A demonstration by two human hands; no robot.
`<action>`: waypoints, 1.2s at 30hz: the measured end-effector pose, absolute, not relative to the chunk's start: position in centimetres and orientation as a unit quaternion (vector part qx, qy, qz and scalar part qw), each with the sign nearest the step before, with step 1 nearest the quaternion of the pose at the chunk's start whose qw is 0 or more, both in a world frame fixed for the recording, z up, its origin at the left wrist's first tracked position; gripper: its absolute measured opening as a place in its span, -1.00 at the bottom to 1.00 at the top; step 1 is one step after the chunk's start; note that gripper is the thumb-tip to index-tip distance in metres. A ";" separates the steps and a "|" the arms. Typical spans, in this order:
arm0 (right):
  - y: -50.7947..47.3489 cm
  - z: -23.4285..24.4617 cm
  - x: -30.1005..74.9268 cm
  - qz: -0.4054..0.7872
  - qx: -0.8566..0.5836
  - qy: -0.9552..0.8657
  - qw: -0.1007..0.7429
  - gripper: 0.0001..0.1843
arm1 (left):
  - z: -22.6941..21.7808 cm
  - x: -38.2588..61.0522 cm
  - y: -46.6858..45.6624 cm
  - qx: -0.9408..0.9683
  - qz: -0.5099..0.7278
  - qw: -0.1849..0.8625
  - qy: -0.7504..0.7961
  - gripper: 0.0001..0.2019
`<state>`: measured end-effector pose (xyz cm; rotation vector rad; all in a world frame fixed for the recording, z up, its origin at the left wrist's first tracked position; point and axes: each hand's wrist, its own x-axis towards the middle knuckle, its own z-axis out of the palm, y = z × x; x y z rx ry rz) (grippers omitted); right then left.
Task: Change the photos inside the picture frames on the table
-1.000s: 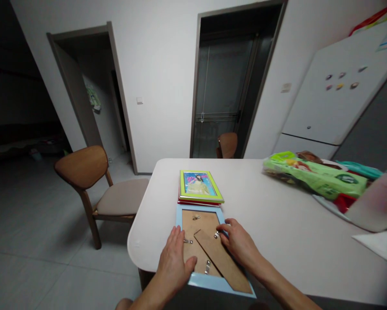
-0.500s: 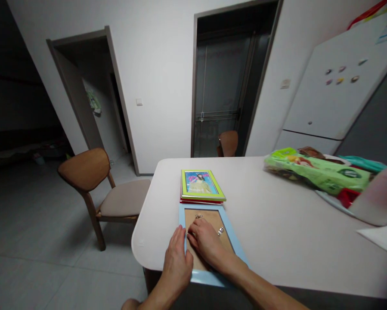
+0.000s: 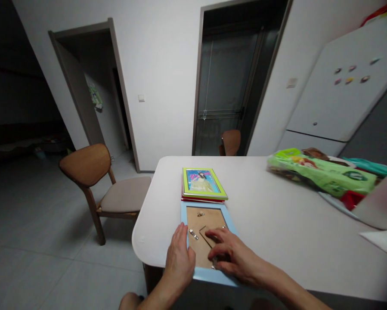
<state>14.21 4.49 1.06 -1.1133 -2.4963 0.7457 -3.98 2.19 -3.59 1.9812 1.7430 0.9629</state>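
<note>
A light-blue picture frame (image 3: 230,227) lies face down at the near edge of the white table (image 3: 277,215), its brown backing board (image 3: 199,221) up with small metal clips on it. My left hand (image 3: 179,258) lies flat, fingers stretched out, on the frame's left edge. My right hand (image 3: 233,256) rests on the lower right part of the backing, fingers spread and pressed down over a clip near the bottom edge. Just beyond lies a green-framed picture (image 3: 202,183) stacked on a red frame (image 3: 199,199).
Bright green plastic packets (image 3: 322,174) and other bags lie on the table at the right, with white paper (image 3: 383,243) nearby. A wooden chair (image 3: 99,185) stands left of the table and another chair (image 3: 230,142) beyond it. A white fridge (image 3: 335,99) stands at the back right.
My right hand has moved from the backing's left clip down and right to its lower edge. My left hand has stayed on the frame's left edge.
</note>
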 end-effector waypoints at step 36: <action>6.9 -0.9 17.3 0.070 -0.662 -0.731 0.151 -0.60 | -2.4 -15.8 4.1 0.467 0.461 0.404 0.638 -0.67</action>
